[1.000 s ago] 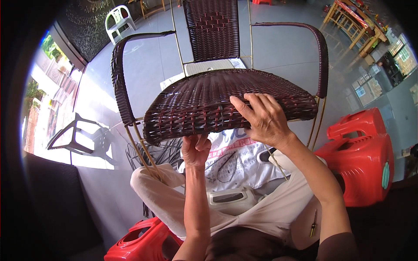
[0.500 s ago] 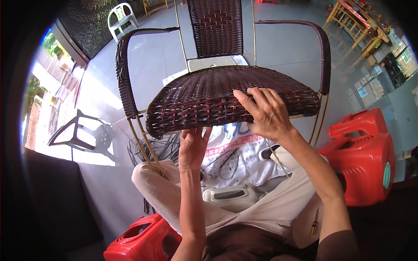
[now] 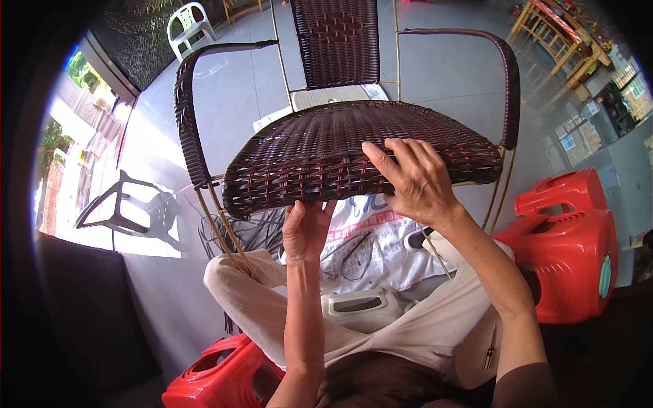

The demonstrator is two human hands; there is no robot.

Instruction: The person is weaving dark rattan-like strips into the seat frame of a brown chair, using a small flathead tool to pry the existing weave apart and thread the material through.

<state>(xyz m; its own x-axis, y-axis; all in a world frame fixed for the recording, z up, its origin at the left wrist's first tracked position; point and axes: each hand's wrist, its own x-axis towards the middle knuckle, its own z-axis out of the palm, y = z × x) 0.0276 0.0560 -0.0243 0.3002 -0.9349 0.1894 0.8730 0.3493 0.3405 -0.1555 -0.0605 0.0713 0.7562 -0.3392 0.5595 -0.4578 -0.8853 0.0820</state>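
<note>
A dark brown woven chair faces me, its rounded seat (image 3: 326, 132) level with my chest and its front rim woven with reddish strands. Over the right part of that front rim, my right hand (image 3: 422, 182) is closed, fingers on the weave and the palm side below it. My left hand (image 3: 306, 231) is raised under the rim, left of centre, with its thumb up against the lower edge. Its fingertips go behind the weave, so whether they pinch anything is hidden. The chair's backrest (image 3: 337, 44) rises beyond the seat between thin gold-coloured legs and posts.
Red plastic stools stand at my right (image 3: 568, 251) and lower left (image 3: 218, 374). Under the chair lie a white printed sack (image 3: 371, 255), loose dark strands (image 3: 255, 234) and a pale plastic stool (image 3: 364, 306). A screwdriver (image 3: 490, 357) lies by my right thigh. A white chair (image 3: 190, 30) stands far left.
My left hand has shifted slightly right along the underside of the rim. The right hand keeps its hold, and the seat sits marginally nearer and further left in view.
</note>
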